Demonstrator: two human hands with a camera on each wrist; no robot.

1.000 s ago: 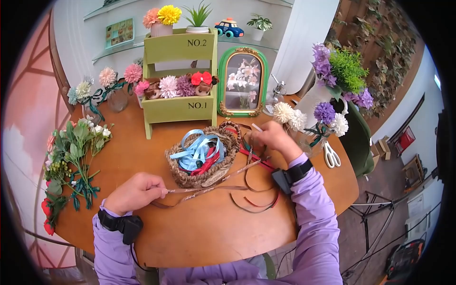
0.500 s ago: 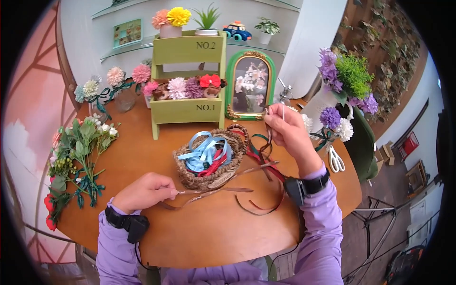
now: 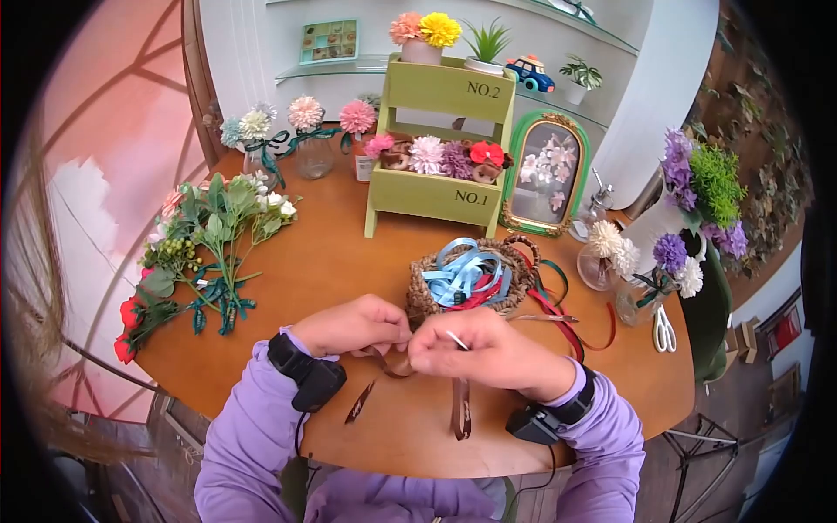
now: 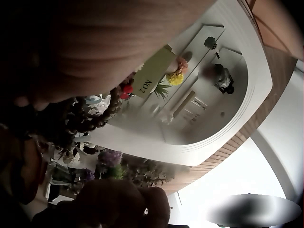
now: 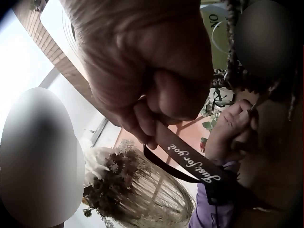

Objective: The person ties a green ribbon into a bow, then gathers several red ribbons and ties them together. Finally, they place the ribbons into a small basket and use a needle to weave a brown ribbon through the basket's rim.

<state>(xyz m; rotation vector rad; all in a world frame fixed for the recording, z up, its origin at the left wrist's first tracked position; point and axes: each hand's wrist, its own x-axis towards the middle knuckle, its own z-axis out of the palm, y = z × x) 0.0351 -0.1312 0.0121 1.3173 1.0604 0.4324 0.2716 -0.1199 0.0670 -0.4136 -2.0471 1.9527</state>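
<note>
In the head view my left hand and right hand are close together in front of the woven basket. The right fingers grip a brown ribbon, whose length hangs below that hand. White lettering reading "Just for you" shows on the ribbon in the right wrist view. A thin white stick also pokes out of the right hand. My left fingertips pinch another stretch of brown ribbon, which loops between the hands. Blue ribbon and red ribbon fill the basket.
Red and green ribbons trail right of the basket. Artificial flowers lie at left. Behind stand a green two-tier stand and a green picture frame. White scissors sit at right, near small flower vases.
My right hand lifted brown ribbon from beside the basket, then came back toward me to meet the left hand. The view has swung left, so the table items appear farther right.
</note>
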